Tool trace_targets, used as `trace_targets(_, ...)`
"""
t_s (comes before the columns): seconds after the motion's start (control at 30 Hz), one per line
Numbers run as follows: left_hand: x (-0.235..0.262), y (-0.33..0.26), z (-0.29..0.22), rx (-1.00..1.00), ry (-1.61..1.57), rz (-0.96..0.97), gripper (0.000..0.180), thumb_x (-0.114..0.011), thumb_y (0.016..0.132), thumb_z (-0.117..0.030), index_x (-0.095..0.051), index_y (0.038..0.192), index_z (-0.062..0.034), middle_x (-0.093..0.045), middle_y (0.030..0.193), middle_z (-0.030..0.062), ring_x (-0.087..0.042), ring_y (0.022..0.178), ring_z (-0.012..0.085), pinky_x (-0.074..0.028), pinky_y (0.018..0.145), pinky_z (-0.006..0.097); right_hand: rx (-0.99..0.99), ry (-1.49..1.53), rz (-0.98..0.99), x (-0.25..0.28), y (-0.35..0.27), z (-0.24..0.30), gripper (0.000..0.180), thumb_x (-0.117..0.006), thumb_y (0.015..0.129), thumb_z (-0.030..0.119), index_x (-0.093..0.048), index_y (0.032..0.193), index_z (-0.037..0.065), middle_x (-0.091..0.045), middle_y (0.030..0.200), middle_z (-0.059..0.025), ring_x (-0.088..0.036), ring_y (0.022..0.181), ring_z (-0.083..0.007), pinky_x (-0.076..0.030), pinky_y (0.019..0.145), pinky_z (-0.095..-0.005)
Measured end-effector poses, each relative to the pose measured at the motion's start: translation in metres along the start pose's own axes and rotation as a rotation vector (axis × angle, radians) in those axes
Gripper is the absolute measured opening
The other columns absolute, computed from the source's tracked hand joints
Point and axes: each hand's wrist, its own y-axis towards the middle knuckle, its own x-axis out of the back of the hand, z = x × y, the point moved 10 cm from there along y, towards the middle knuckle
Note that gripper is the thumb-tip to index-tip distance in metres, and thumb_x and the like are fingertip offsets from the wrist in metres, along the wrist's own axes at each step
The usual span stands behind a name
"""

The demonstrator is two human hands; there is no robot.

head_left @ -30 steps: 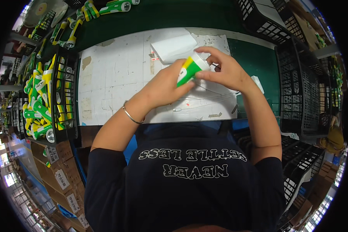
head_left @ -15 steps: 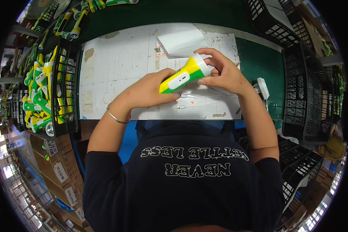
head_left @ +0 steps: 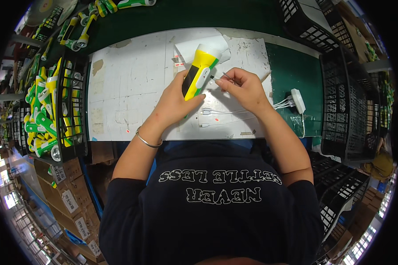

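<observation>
A yellow and green flashlight with a white head stands tilted over the white worktop, its head pointing away from me. My left hand is wrapped round its lower body. A pale panel with a small port faces my right. Just right of it, my right hand is closed in a pinch on a thin charging cable; its small plug points at the panel. Whether the plug touches the port I cannot tell. White cables lie on the worktop below, running toward a white charger block.
A black crate at the left holds several flashlights. More flashlights lie at the far left. Behind my hands is a curled white sheet on the worktop. Black crates stand at the right.
My right hand has left the flashlight's head and now pinches a cable near its side. My left hand has turned the flashlight more upright, so a dark strip on its body shows.
</observation>
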Motion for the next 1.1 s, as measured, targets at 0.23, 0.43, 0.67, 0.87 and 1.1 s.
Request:
trace_targets(0.23,-0.012,0.002,-0.017,-0.068,0.043,0.008,0.064,-0.07,0.073,-0.018,-0.038,0.125,-0.0008,-0.055,0.107,0.0161,-0.057,0.097,0.0245,-0.045,0.084,0.032,-0.156,0.118,0.014,0.005,-0.005,-0.001,0.019,-0.068,0.08,0.017,-0.061,0.08,0.0,-0.061,0.069,-0.0022,-0.053,0.064,-0.0053,-0.041,0.059,-0.0189)
trace_targets(0.43,-0.003,-0.004,-0.047,-0.255,0.501,-0.223,0.065,-0.069,0.071,-0.014,-0.036,0.127,-0.0038,-0.052,0.104,0.0159,-0.057,0.088,0.0336,-0.049,0.072,0.038,-0.198,0.192,-0.066,0.009,-0.008,-0.019,0.017,-0.068,0.08,0.016,-0.061,0.078,0.001,-0.06,0.068,-0.0021,-0.052,0.061,-0.0055,-0.04,0.059,-0.0184)
trace_targets(0.67,-0.003,-0.006,-0.045,-0.253,0.471,-0.254,0.06,-0.067,0.072,-0.014,-0.039,0.125,-0.0108,-0.052,0.096,0.0136,-0.058,0.081,0.0335,-0.05,0.065,0.039,-0.333,0.301,-0.019,0.006,-0.01,-0.022,0.016,-0.068,0.08,0.015,-0.06,0.075,0.002,-0.058,0.065,-0.0008,-0.05,0.059,-0.0048,-0.038,0.056,-0.0176)
trace_targets(0.87,-0.007,-0.003,-0.044,-0.226,0.524,-0.223,0.059,-0.067,0.072,-0.014,-0.04,0.124,-0.0094,-0.052,0.097,0.0136,-0.057,0.082,0.0335,-0.05,0.066,0.039,-0.145,0.159,-0.057,0.014,-0.01,-0.013,0.021,-0.071,0.077,0.019,-0.062,0.075,0.0,-0.06,0.066,-0.0018,-0.051,0.057,-0.005,-0.038,0.051,-0.0189)
trace_targets(1.1,-0.007,-0.004,-0.044,-0.282,0.37,-0.228,0.057,-0.067,0.072,-0.015,-0.041,0.123,-0.0088,-0.053,0.097,0.0129,-0.057,0.085,0.033,-0.049,0.07,0.039,-0.212,0.242,-0.059,0.011,-0.008,-0.019,0.016,-0.069,0.079,0.014,-0.059,0.073,0.003,-0.057,0.064,-0.0003,-0.045,0.053,-0.0041,-0.033,0.051,-0.0167)
